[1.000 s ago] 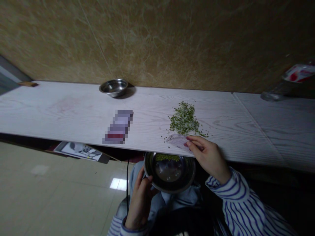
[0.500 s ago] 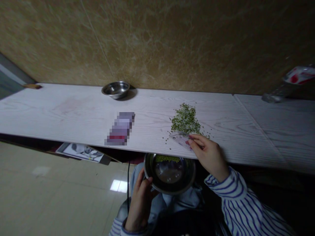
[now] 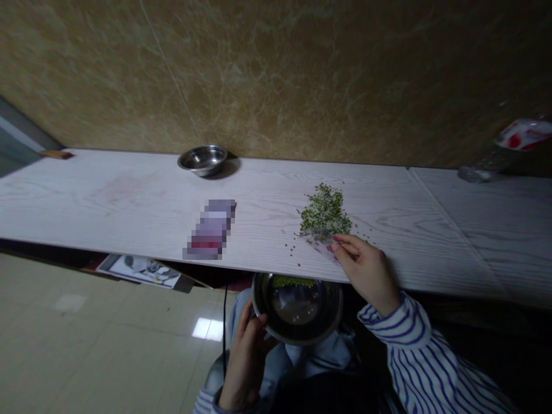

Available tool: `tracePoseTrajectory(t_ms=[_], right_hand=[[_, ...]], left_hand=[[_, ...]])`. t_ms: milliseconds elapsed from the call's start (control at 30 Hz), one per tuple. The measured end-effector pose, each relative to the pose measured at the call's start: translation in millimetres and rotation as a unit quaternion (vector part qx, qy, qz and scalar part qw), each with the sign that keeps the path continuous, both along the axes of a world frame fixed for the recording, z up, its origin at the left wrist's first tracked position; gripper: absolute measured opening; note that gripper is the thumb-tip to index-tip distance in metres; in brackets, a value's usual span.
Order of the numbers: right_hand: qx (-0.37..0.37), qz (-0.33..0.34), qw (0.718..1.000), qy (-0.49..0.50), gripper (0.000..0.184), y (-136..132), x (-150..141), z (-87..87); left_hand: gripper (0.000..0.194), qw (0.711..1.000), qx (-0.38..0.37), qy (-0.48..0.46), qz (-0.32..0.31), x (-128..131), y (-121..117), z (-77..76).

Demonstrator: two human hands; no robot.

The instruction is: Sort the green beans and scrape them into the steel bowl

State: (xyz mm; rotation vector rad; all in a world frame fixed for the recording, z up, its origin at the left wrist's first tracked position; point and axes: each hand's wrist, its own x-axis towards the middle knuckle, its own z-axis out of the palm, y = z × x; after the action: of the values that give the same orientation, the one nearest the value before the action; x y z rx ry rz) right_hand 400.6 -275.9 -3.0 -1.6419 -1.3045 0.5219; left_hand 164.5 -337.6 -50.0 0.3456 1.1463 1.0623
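Observation:
My left hand (image 3: pixel 250 339) grips the left rim of a steel bowl (image 3: pixel 297 336) below the table's front edge, over my lap. Some green beans (image 3: pixel 293 281) lie at the bowl's far side, partly hidden by the table edge. Between the thumb and fingers of my right hand (image 3: pixel 362 267) is a thin, clear plastic piece (image 3: pixel 317 238), resting low on the tabletop. Its far edge meets the near side of a spread heap of small green beans (image 3: pixel 325 210). A few loose beans are scattered around it.
A smaller steel bowl (image 3: pixel 202 161) stands against the wall. A blurred-out flat object, perhaps a phone (image 3: pixel 211 230), lies left of the heap. At the far right leans a clear plastic bottle (image 3: pixel 495 149). An open drawer (image 3: pixel 142 270) juts out below the table at left.
The view has shifted very slightly. Both hands keep their places and grips, and the plastic piece has barely moved against the near edge of the heap.

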Motion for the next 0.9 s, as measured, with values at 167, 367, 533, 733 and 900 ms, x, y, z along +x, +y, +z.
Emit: tracePoseTrajectory(t_ms=[167, 367, 533, 733, 900], right_hand=[[0.004, -0.001, 1.000, 0.004, 0.028, 1.1, -3.0, 1.9], [0.010, -0.013, 1.000, 0.004, 0.026, 3.4, -2.0, 1.7], [0.009, -0.030, 0.999, 0.013, 0.029, 4.1, 2.3, 3.0], [0.006, -0.020, 1.000, 0.020, 0.026, 6.6, -5.0, 4.1], [0.007, -0.033, 0.999, 0.009, 0.026, 7.3, 1.1, 0.7]], left_hand=[[0.070, 1.000, -0.006, 0.001, 0.003, -0.8, 1.5, 1.4], [0.064, 1.000, 0.000, 0.010, 0.008, -0.2, 1.2, 2.0], [0.061, 1.000, -0.002, 0.013, 0.005, -0.5, 0.3, 0.5], [0.063, 1.000, -0.006, 0.004, -0.003, -1.9, 1.2, -0.3], [0.067, 1.000, -0.022, -0.001, 0.001, -5.4, 1.7, -3.7]])
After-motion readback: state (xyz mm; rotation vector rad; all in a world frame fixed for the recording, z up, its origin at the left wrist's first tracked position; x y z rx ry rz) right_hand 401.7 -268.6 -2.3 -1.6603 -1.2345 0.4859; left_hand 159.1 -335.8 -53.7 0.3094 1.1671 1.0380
